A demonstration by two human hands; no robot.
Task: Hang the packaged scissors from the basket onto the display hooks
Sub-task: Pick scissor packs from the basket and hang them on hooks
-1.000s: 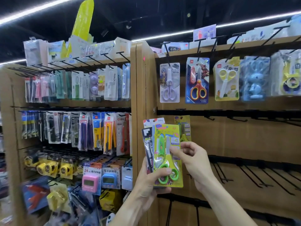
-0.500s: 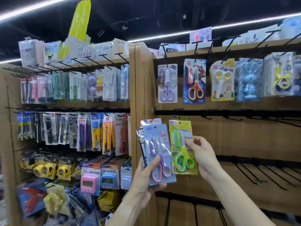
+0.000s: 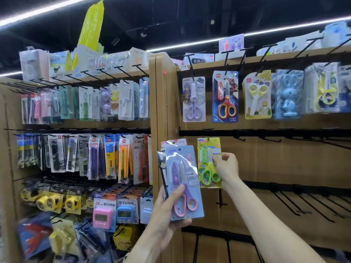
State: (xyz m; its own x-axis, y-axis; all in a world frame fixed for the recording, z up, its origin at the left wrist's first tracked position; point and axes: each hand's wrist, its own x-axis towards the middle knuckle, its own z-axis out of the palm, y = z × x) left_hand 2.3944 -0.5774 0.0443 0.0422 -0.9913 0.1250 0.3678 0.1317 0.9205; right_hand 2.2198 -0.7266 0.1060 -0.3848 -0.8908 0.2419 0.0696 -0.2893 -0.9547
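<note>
Head view: caught mid-hanging. Right hand (image 3: pixel 227 167) pinched the right edge of the yellow-green scissors pack (image 3: pixel 209 162), thumb on the front, remaining fingers curled behind, with the pack's top raised against the black hook rail (image 3: pixel 266 132) of the second row. Hang hole appeared level with a hook there (whether already threaded could not be told, the hook itself being hidden by the card). Judged as the seating step: next called for a push of the hole fully over the hook, then a release of the pinch and a check that the pack hung straight.

Left hand (image 3: pixel 171 211) gripped a fanned stack lower and just left, thumb pressed across the front of the blue scissors pack (image 3: pixel 185 182), fingers wrapped behind; at least two further packs showed behind it. Probably next in line for the bare hooks (image 3: pixel 296 204) to the right.

Above, the top row already carried hung scissors, among them the red-handled pack (image 3: pixel 225 96). No basket in view.
</note>
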